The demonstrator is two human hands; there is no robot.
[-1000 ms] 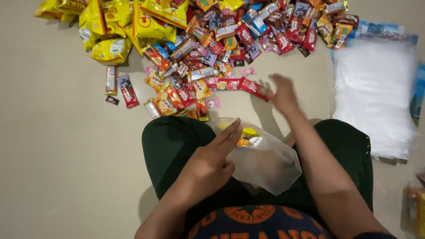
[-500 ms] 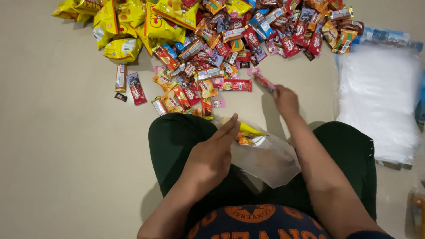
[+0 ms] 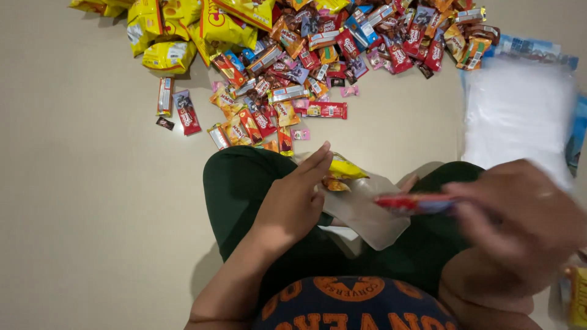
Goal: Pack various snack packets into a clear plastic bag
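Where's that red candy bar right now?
In the head view, the red candy bar is pinched in the right hand, right of centre, over the clear bag on the lap.

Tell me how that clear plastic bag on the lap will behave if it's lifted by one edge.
The clear bag looks thin and creased, so it will probably flop and sag. Only a couple of wrapped sweets sit inside, so it is likely light. The left hand steadying it suggests it slides or collapses easily.

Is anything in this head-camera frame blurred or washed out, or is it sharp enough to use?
Head view: the right hand and the red wrapped bar it holds are smeared by motion blur; the left hand on the clear bag and the snack pile are sharp; the stack of clear bags is washed out, and soft shadows fall on the floor.
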